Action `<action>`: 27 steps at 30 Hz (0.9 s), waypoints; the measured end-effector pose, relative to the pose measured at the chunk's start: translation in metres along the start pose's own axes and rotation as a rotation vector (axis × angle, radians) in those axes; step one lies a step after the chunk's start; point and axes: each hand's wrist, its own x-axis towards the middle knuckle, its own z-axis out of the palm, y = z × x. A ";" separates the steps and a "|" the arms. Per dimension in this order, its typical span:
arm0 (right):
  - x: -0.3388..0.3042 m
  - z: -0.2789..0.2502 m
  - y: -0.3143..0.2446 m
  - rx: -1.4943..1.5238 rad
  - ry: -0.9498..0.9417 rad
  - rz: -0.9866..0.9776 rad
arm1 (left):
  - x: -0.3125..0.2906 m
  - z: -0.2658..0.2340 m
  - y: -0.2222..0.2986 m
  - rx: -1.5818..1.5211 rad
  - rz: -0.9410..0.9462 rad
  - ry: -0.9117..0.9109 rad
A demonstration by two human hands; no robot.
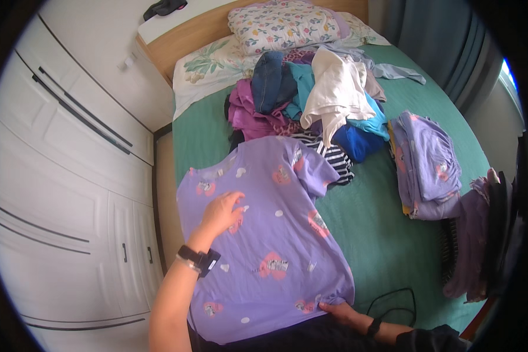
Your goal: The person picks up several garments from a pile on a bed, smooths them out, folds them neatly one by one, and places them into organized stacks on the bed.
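A bed with a green sheet [387, 229] fills the middle of the room. Its wooden headboard [199, 29] lies toward twelve o'clock, with two floral pillows [276, 23] against it. White wardrobe doors [58, 176] with dark handles run along nine o'clock. A teal curtain [434, 35] hangs at two o'clock, and daylight shows at a window [508, 73] beside it.

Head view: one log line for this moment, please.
left hand flat on purple t-shirt | right hand pinching its hem | t-shirt spread on green bed | clothes pile behind
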 end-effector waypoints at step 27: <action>0.040 -0.036 -0.013 -0.428 -0.092 -0.023 | 0.163 -0.075 -0.019 0.271 0.032 0.308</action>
